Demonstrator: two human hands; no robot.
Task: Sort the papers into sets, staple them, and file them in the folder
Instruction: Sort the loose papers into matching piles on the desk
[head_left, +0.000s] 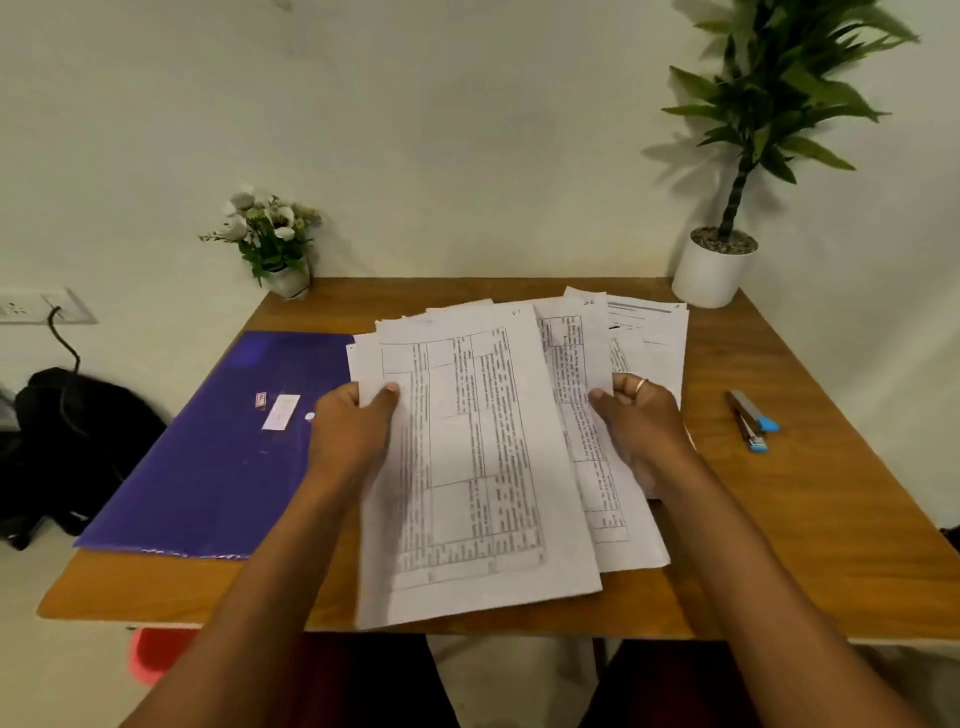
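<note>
Currently, the left hand (353, 423) pinches the front sheets of the fanned white printed papers (478, 441), and the right hand (641, 415) grips the rear sheets, over the wooden table (831, 519) between the purple plastic folder (218, 457) and the blue-silver stapler (752, 420).

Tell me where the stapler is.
In the head view, the stapler lies on the right side of the table, just right of the right hand and the papers it holds, nearer than the white plant pot.

matt papers (478, 447), glossy, seemingly plastic folder (218, 447), wood table (810, 519)
</note>
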